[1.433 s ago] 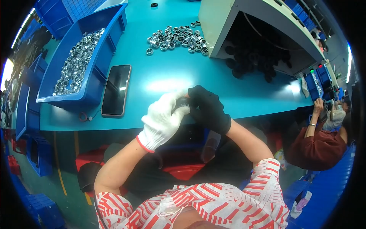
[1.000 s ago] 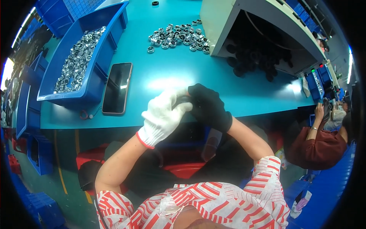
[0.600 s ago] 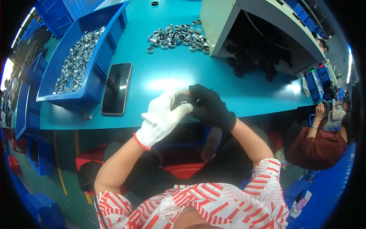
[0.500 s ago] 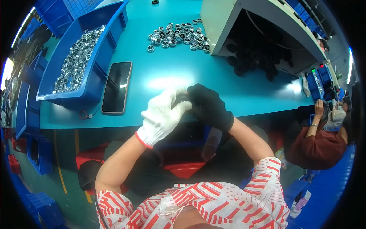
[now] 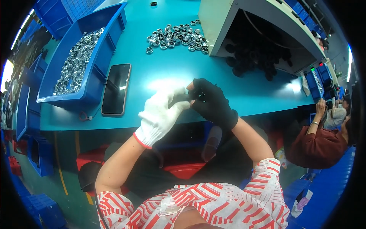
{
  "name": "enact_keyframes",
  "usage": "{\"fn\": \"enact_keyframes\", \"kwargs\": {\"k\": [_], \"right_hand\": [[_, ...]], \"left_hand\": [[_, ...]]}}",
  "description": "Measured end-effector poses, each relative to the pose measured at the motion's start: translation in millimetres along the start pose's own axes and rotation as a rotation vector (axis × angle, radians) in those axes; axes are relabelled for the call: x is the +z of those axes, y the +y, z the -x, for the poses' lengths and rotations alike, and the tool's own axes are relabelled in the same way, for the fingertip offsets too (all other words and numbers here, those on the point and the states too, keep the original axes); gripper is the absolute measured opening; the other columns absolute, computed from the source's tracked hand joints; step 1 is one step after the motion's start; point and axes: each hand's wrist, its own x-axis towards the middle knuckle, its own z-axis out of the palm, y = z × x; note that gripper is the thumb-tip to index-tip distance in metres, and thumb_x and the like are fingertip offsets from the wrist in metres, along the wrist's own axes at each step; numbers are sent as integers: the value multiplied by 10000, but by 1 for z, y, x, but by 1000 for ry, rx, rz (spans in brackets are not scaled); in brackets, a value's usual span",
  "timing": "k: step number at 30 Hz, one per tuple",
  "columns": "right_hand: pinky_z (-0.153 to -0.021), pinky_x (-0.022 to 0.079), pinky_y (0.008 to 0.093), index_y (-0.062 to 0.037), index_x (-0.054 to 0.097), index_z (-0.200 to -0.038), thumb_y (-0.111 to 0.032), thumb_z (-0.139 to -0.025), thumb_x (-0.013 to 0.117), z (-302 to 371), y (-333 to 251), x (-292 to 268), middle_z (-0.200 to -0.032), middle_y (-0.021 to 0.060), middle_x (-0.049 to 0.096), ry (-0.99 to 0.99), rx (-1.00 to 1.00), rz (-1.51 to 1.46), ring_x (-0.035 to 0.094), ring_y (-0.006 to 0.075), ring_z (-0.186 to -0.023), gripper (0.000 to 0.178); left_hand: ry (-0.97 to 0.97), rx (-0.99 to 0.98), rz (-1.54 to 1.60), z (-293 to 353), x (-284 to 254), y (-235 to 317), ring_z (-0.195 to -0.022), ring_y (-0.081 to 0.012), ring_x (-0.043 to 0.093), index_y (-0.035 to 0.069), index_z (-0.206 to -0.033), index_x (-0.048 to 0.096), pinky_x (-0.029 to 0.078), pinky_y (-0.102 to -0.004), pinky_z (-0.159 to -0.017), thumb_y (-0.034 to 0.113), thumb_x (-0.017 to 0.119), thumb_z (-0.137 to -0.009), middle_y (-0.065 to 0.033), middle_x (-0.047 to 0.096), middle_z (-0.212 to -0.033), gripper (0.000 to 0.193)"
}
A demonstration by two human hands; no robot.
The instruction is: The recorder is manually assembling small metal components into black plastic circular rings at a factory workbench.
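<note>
My left hand [image 5: 160,114], in a white knitted glove with a red cuff edge, is at the table's near edge with thumb and fingers curled. Against its fingertips is my right hand [image 5: 214,104], in a black glove that leaves some fingertips bare; its fingers are pinched inward. Something small and dark seems to sit between the two hands, but the gloves hide most of it. Beyond them lies a loose pile of small round chrome parts [image 5: 177,37] with dark centres.
At left a blue bin [image 5: 89,79] holds many chrome parts [image 5: 79,57], beside a dark phone [image 5: 116,89]. A pale housing [image 5: 215,28] stands at right, black round parts [image 5: 253,61] heaped at its opening. One black ring [image 5: 153,4] lies far back. A co-worker [image 5: 318,147] sits at right.
My hands have drawn slightly apart, opening a small gap between the gloves. My right hand has turned so its bare fingertips show. The parts on the table look the same.
</note>
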Motion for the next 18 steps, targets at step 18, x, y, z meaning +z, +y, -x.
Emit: {"fn": "enact_keyframes", "kwargs": {"k": [18], "right_hand": [[-682, 494, 359, -94, 539, -1218, -72, -738, 676, 5, 4, 10, -928, 111, 633, -16, -151, 367, 624, 278, -781, 500]], "left_hand": [[-83, -201, 219, -4, -3, 12, -863, -154, 628, -83, -1157, 492, 512, -272, -773, 79, 634, -840, -154, 630, -989, 384]]}}
